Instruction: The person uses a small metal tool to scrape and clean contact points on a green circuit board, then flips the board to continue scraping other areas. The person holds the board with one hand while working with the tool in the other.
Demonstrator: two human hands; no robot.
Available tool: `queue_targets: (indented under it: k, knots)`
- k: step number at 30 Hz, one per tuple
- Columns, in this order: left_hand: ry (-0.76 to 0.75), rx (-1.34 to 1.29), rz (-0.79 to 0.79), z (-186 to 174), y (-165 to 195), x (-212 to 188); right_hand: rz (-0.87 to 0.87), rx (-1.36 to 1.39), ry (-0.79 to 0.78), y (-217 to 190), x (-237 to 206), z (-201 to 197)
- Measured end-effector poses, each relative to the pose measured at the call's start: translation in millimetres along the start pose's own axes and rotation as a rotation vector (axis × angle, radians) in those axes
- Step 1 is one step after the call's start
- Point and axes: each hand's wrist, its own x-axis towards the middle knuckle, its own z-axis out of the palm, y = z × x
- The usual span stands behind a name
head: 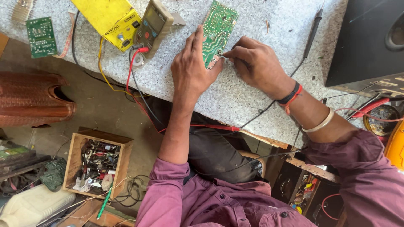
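Observation:
A green circuit board [219,29] lies on the speckled grey worktop [235,96]. My left hand [191,67] rests flat along the board's left edge and holds it down. My right hand [254,63] is at the board's lower corner, thumb and fingers pinched together on something small there; what it is cannot be made out. Bracelets and a red thread circle my right wrist. A grey multimeter [153,26] lies left of my left hand, with red and black leads trailing from it.
A yellow instrument [107,17] sits next to the multimeter; a second green board [41,36] lies at far left. A black probe [312,33] and a black box [370,42] are at right. A wooden box of parts [97,164] stands on the floor.

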Motion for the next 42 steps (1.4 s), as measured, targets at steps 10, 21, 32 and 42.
queue_targets:
  k: [10,21,32,42]
  knots:
    - [-0.004,0.005,0.017,2.9,-1.0,-0.6,0.025,0.027,-0.074,5.2,3.6,-4.4]
    - [-0.001,0.004,0.010,1.8,-1.0,-0.9,0.027,-0.134,0.018,-6.3,-1.2,7.4]
    - [-0.006,0.015,0.009,3.3,-2.2,-0.9,0.043,-0.077,0.011,-5.6,-3.0,5.0]
    - [-0.020,0.022,-0.005,6.2,-2.5,1.3,0.008,-0.083,0.012,-4.0,-5.8,5.3]
